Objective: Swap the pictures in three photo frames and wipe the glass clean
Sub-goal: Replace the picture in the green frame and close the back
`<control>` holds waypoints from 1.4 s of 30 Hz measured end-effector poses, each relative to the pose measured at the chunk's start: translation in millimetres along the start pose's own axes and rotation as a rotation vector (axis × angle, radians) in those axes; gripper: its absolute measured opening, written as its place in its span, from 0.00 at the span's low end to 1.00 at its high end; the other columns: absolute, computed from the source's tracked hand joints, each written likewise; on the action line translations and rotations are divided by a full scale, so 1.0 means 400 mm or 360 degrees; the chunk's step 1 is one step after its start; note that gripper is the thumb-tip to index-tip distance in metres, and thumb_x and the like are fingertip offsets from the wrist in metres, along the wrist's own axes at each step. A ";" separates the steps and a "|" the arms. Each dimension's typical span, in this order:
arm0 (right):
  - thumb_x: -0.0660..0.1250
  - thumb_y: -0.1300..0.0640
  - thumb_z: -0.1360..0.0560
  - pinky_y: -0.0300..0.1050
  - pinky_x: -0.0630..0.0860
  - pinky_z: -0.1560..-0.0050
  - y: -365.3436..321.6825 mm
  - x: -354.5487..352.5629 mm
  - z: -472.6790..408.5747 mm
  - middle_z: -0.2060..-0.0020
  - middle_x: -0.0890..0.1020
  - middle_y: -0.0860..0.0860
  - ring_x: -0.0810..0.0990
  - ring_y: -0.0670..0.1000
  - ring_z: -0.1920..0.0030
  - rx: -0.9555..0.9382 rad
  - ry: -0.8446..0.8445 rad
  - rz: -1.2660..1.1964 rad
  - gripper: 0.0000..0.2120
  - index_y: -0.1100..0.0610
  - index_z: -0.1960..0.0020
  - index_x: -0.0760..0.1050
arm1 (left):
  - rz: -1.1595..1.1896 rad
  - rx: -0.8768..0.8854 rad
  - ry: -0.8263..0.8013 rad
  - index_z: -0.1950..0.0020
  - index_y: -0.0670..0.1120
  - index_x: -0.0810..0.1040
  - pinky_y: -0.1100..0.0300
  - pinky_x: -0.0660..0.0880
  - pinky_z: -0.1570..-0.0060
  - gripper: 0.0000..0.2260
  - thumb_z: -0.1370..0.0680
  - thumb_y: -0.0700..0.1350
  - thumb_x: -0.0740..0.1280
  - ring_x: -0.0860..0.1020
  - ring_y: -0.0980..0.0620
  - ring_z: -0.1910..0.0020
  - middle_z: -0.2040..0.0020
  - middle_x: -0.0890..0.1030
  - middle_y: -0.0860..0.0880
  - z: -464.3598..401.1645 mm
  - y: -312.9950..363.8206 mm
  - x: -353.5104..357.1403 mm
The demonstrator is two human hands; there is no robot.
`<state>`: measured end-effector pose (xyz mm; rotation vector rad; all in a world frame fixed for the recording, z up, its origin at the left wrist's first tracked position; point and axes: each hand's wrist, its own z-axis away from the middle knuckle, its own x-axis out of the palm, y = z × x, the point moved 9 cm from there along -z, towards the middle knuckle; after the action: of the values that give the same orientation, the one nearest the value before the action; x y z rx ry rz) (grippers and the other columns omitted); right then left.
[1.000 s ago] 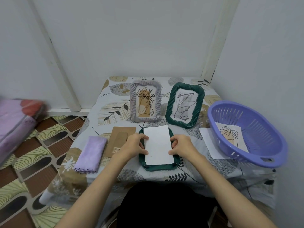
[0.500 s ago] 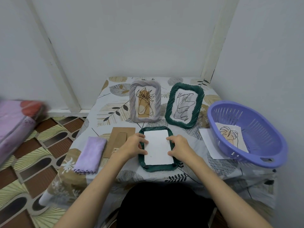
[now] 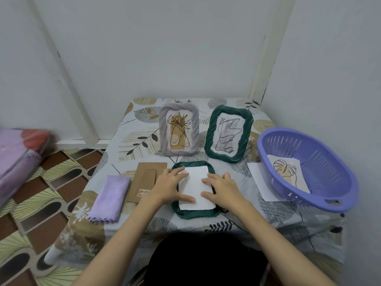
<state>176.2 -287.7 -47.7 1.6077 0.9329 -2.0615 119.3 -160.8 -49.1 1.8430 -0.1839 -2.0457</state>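
Tabletop near edge: your left hand [image 3: 168, 187] and right hand [image 3: 223, 187], fingers spread flat, press paper [image 3: 195, 187] into the face-down green frame [image 3: 194, 212]; backing card [image 3: 147, 180], wiping, two standing frames probably left.

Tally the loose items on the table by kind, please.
Photo frames: 3 (grey ribbed frame, upright dark green frame, flat dark green frame)
Lilac cloth: 1
Brown cardboard backing: 1
Purple plastic basket: 1
Total: 6
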 end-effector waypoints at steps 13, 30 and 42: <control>0.61 0.44 0.24 0.50 0.63 0.36 0.000 0.006 -0.006 0.27 0.60 0.46 0.61 0.55 0.35 -0.0044 -0.0053 -0.0008 0.25 0.48 0.29 0.64 | 0.0045 -0.0023 -0.0122 0.24 0.51 0.55 0.47 0.52 0.28 0.44 0.33 0.64 0.70 0.48 0.49 0.25 0.23 0.50 0.54 0.003 -0.014 0.046; 0.62 0.44 0.25 0.50 0.64 0.36 0.005 0.004 -0.009 0.28 0.62 0.46 0.62 0.55 0.35 -0.0073 -0.0049 -0.0041 0.24 0.47 0.31 0.65 | 0.0059 -0.0015 -0.0130 0.25 0.51 0.55 0.46 0.51 0.28 0.45 0.34 0.66 0.69 0.47 0.48 0.25 0.23 0.48 0.53 0.002 -0.022 0.056; 0.61 0.43 0.24 0.49 0.65 0.37 0.008 0.009 -0.011 0.28 0.61 0.45 0.62 0.54 0.37 -0.0096 -0.0037 -0.0035 0.24 0.46 0.31 0.65 | -0.0338 -0.0957 0.0557 0.32 0.35 0.65 0.47 0.53 0.28 0.36 0.27 0.63 0.64 0.51 0.39 0.25 0.26 0.57 0.36 0.105 -0.208 -0.094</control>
<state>180.5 -286.4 -52.4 1.5461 0.9992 -2.0419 64.7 -77.0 -37.2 1.8219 0.6707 -1.6062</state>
